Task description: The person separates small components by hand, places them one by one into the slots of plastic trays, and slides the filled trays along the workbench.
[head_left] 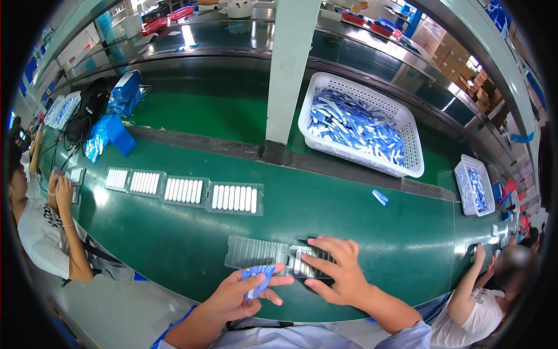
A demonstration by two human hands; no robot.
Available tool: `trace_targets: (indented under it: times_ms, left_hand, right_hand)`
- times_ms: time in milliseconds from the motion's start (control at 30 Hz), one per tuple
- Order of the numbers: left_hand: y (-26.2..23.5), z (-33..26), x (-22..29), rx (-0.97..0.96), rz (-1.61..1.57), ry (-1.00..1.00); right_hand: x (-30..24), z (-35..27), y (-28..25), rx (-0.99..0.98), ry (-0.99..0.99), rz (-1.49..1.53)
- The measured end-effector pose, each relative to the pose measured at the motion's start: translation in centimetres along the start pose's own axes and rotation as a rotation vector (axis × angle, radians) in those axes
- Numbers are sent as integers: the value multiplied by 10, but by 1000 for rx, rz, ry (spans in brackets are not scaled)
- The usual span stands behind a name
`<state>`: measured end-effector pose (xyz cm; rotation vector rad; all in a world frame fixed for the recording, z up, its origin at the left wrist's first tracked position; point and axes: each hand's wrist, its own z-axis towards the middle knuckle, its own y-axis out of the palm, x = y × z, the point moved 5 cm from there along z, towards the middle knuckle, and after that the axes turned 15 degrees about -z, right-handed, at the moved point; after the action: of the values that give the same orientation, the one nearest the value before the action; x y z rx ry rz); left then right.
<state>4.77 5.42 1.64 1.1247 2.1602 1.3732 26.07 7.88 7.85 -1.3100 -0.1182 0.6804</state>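
Observation:
My left hand (238,294) is closed round a small bunch of flat blue-and-white sticks (259,280), held just in front of the slotted trays. My right hand (340,272) has its fingers spread over a clear slotted plastic tray (294,273), covering much of it. One white stick (298,262) lies in a slot near the left end of that tray, close to my right fingertips. Adjoining it on the left is another clear slotted tray (247,253) with no white sticks visible in its slots.
Several trays filled with white sticks (235,199) stand in a row farther left. A white basket (360,156) heaped with blue-and-white sticks sits beyond, right of a pillar (290,70). Loose blue sticks (380,197) lie on the green table (325,209). People work at both sides.

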Motion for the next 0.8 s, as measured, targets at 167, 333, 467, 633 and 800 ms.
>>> trace_targets:
  times_ms: [167,333,467,633,800]
  left_hand:
    - [8,7,-13,11,197,-52]
    - [16,4,-13,-85,302,-103]
    - [6,-3,-1,-45,276,-40]
    - [1,2,-4,-18,210,-23]
    - [-1,3,-9,-82,104,-52]
  right_hand:
    - [-10,18,0,-51,28,306]
    - [12,21,1,179,172,613]
    - [47,13,12,-205,491,928]
    - [46,31,17,-533,278,652]
    - [27,43,16,-407,63,124]
